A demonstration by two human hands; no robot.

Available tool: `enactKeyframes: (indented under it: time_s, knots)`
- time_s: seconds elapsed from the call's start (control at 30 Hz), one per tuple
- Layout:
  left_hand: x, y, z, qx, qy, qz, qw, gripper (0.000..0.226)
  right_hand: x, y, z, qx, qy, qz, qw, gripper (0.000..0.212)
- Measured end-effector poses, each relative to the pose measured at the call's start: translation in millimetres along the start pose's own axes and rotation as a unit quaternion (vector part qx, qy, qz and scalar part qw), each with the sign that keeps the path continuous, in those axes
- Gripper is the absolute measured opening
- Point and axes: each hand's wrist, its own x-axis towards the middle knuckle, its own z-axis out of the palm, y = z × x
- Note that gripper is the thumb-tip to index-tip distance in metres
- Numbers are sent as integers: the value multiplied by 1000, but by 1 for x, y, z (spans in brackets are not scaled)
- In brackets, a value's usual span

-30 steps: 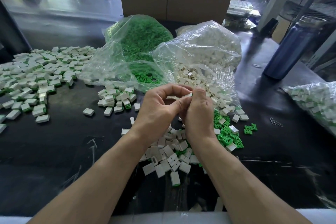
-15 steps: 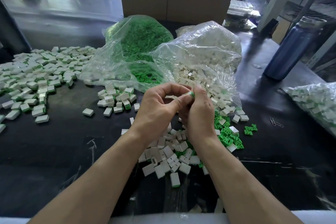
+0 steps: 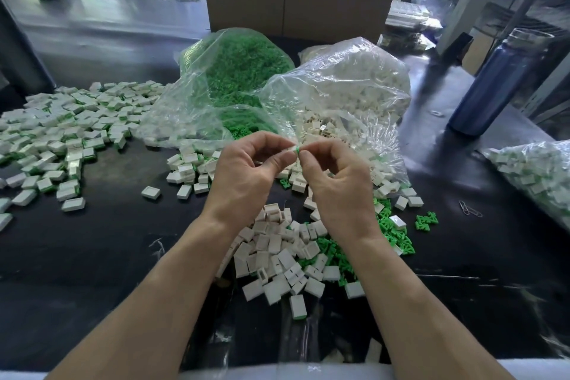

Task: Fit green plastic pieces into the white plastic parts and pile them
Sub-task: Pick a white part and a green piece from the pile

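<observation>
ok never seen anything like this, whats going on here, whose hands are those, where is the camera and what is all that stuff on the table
There is no machine here: a person is working with bare hands, and the one camera sits on their head, looking forward and down. The left hand and the right hand meet in the air and pinch one small white part with a green piece at its end. On the dark table lie loose white parts and loose green pieces under the hands, and a wide pile of finished parts at the left. Behind stand a bag of green pieces and a bag of white parts. A blue bottle stands at the right.
</observation>
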Motion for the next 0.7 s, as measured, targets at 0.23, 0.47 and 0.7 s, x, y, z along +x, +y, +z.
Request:
enactKeyframes:
  time_s: [0.23,0.47,0.7]
  knots:
    - [1,2,-6,11,-41,2,999,14,3,5,-3,-28,-45,18,998,14]
    - [1,4,-10,29,-58,-13,998,17,4,6,-4,-28,-67,46,996,11]
    - [2,5,-10,22,-59,-17,998,17,4,6,-7,-10,-77,60,995,11]
